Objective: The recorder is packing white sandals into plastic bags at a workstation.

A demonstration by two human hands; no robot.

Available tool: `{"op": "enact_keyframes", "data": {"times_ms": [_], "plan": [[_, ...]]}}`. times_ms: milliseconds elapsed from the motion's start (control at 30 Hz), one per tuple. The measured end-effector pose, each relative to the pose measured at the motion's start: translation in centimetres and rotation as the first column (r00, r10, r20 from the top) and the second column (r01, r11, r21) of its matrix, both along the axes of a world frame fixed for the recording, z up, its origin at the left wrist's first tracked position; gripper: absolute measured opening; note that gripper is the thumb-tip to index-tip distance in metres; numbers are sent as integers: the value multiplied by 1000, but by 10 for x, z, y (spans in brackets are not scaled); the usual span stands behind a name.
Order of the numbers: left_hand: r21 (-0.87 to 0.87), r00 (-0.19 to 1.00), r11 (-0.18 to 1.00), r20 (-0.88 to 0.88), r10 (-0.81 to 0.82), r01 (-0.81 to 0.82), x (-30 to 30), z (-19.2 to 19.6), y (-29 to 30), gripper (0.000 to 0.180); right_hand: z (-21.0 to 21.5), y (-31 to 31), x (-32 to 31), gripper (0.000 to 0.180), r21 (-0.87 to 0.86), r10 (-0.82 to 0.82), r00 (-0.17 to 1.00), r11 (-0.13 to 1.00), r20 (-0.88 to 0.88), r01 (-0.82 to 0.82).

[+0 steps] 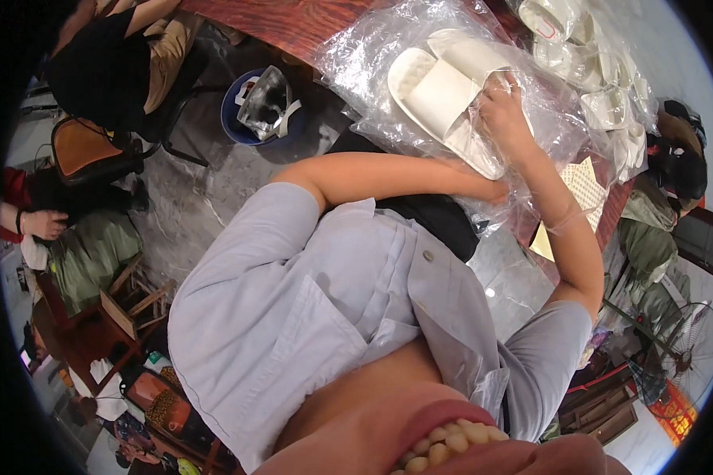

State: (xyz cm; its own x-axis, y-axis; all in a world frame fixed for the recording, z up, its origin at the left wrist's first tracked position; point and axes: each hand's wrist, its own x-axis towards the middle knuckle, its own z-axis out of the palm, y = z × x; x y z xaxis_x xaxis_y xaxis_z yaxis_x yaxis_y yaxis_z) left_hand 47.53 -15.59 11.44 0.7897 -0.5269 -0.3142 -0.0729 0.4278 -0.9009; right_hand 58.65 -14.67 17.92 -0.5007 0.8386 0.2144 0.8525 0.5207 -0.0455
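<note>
A pair of cream-white slippers (445, 93) lies with clear plastic bagging (356, 47) on the red-brown wooden table. My right hand (504, 109) reaches in from the right, its fingers bent over the strap and side of the farther slipper. From the left, my left forearm crosses in front of me, and my left hand (491, 188) is at the heel end of the nearer slipper. Its fingers are hidden by the slipper and plastic. Loose plastic hangs around my right wrist.
More cream slippers in clear bags (578, 55) pile up at the far right. Printed yellowish paper (582, 186) lies by my right forearm. A blue bin (238, 119) stands left of the table (285, 28). Other people sit at left near a chair (91, 146); a fan (693, 336) stands right.
</note>
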Motion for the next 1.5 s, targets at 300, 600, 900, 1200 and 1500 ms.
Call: {"op": "enact_keyframes", "data": {"times_ms": [300,600,900,1200,1500], "plan": [[-417,626,-611,120,-771,-673,-5,45,-57,33,-38,15,29,14,33,110,978,994,-179,-106],[-250,971,-963,187,-147,-98,4,128,125,34,-32,7,41,11,-16,36,992,999,-124,-38],[-744,935,-668,-235,266,4,-23,-20,190,38,-24,-21,37,14,-46,-12,994,999,-111,7],[-776,944,-627,-146,295,75,-20,-3,170,28,-19,-120,71,24,-62,-297,940,955,-170,291],[-876,944,-480,-114,309,52,-23,-9,172,34,10,-96,43,24,9,-87,973,996,-216,91]]}}
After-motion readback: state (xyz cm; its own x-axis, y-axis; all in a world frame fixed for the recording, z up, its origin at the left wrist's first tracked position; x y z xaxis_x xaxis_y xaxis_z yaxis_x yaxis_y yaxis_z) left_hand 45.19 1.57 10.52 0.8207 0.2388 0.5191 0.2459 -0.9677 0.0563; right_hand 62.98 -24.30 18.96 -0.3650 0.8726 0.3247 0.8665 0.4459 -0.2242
